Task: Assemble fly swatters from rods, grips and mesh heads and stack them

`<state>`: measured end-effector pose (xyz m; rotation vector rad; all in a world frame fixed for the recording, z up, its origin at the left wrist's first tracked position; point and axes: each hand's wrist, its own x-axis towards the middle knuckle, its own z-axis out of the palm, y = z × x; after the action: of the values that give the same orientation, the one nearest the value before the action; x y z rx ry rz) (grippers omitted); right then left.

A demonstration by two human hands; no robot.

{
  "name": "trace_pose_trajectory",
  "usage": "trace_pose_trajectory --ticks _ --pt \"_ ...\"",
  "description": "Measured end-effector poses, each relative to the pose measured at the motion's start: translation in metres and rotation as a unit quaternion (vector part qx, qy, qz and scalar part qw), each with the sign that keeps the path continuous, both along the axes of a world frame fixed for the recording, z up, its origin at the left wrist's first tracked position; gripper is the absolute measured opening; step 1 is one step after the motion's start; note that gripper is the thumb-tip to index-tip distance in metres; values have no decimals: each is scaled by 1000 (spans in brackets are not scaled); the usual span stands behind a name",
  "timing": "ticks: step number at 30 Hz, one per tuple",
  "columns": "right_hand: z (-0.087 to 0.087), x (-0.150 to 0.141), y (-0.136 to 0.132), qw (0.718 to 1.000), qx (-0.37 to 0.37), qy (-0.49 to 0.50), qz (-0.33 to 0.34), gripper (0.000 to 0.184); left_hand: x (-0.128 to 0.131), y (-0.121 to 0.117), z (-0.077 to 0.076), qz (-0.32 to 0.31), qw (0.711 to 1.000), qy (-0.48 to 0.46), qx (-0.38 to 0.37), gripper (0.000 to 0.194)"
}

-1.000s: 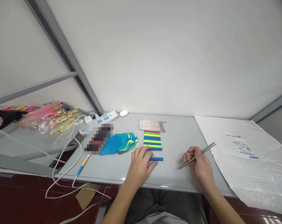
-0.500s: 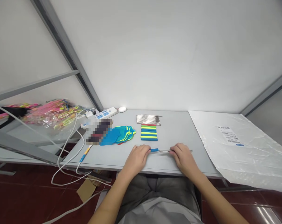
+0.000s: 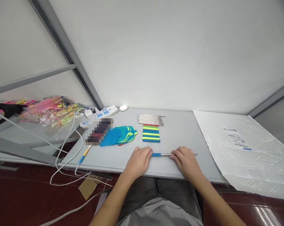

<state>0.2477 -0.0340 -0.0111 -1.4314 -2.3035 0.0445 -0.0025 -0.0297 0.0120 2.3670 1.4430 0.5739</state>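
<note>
No words, numbers or brands are showing clearly enough to be read. Toward the right edge of the surface [image 3: 179,131], a white package [image 3: 261,169] is bearing a label [image 3: 236,139] whose dark print [image 3: 235,135], barcode-like strip [image 3: 241,145] and blue block [image 3: 247,149] are appearing too small to make out.

Left hand [image 3: 139,160] and right hand [image 3: 186,160] pinched, knuckles up

Both hands are held apart, level with each other. The left fingers [image 3: 144,150] are curled over toward the left thumb [image 3: 147,163], directed at the right hand; the right fingers [image 3: 181,151] are likewise bent, with the right thumb [image 3: 176,159] turned toward the left hand. Behind the hands, the left forearm [image 3: 117,196] and right forearm [image 3: 216,195] are angled outward.
</note>
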Motion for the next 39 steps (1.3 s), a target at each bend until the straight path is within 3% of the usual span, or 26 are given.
trace_pose_trajectory --ticks 6,10,13,18,20,23,25,27,32,35,39 --pt "-5 -17 -3 997 75 16 20 23 11 -1 2 -8 1000 -11 -26 30" --pt "-7 -29 -1 995 73 34 63 20 19 -2 3 -8 999 -24 -43 31" --pt "-4 -20 4 995 69 39 58 27 17 -2 5 17 996 -52 -68 30" --pt "1 3 9 997 64 23 48 19 6 5 11 43 971 -180 -149 30" --pt "2 4 7 997 46 12 59 22 3 12 12 65 929 -306 -198 34" --pt "2 1 4 997 22 5 69 25 3 24 10 72 803 -523 -275 50" --pt "2 0 2 997 13 -1 80 26 8 29 8 58 729 -607 -312 59" --pt "2 -1 0 996 7 -10 84 28 14 31 8 49 697 -636 -329 64" --pt "7 -5 -2 996 5 -24 84 29 29 23 12 32 713 -614 -336 76" --pt "19 -14 -2 995 34 -41 88 29 35 20 10 24 714 -616 -333 78" --pt "37 -26 0 989 74 -74 101 29 30 18 8 59 731 -603 -314 77"
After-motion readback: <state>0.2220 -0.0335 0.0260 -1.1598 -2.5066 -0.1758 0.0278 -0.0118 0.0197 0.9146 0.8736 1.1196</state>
